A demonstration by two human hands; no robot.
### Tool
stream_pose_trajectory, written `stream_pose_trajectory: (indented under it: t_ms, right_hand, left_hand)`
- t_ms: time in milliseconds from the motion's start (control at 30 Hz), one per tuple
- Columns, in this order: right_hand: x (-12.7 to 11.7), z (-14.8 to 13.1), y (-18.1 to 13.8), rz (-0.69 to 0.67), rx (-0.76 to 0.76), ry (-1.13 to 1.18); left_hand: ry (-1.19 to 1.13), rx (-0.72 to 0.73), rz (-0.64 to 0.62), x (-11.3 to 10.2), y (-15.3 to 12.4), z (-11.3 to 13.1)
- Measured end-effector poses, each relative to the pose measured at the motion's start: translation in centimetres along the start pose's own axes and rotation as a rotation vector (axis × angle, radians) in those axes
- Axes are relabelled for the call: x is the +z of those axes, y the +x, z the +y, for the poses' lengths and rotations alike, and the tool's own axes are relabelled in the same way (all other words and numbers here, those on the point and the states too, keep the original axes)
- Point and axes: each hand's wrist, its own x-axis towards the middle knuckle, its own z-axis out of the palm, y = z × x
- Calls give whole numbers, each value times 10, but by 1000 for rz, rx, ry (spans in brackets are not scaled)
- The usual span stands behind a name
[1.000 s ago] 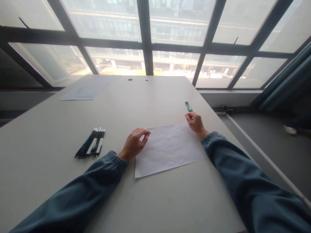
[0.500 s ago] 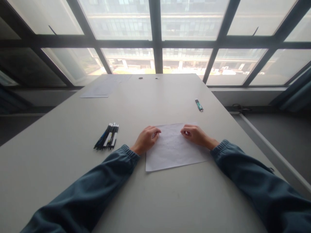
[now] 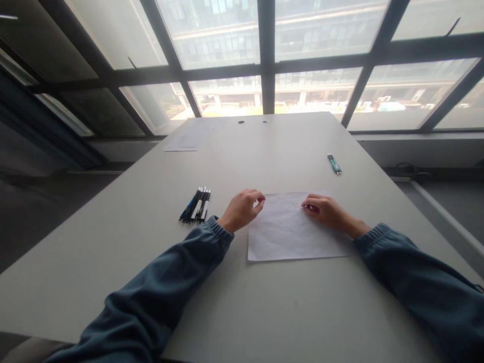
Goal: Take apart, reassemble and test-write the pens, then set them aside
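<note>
Left grip (image 3: pixel 243 207) narrowly parted, seemingly empty | black pens (image 3: pixel 195 205) at its nine o'clock, long axis one-to-seven | right grip (image 3: pixel 327 213), likewise, farther off over paper (image 3: pixel 285 239)

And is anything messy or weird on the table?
Nothing looks spilled or broken. The one mild oddity: two slim green-and-black pens lie by themselves near the right edge of the white table, away from the bundle of black, blue and white pens. The rectangular white paper shows no clear tear.
</note>
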Motion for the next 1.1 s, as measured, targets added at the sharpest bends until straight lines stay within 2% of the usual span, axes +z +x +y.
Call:
stream_pose_trajectory:
  t_ms: [100, 200, 367, 533, 700, 900, 1100]
  right_hand:
    - [-2, -3, 0, 2, -29, -13]
    - [-4, -7, 0, 27, -41, -18]
    - [-3, -5, 1, 61, -51, -21]
    - [-1, -1, 0, 79, -42, -23]
    - [1, 0, 0, 87, -31, -17]
    - [0, 1, -1, 70, -40, -28]
    - [-1, 2, 0, 87, -39, -15]
  left_hand:
    - [-16, -83, 9, -24, -1, -6]
    - [-6, -173, 44, -51, -9, -24]
    - [139, -387, 125, -93, -34, -73]
    - [211, -507, 145, -118, -59, -124]
    - [257, -572, 138, -120, -69, -149]
    - [265, -672, -27, -106, -68, -148]
    - [275, -681, 7, -104, -64, -161]
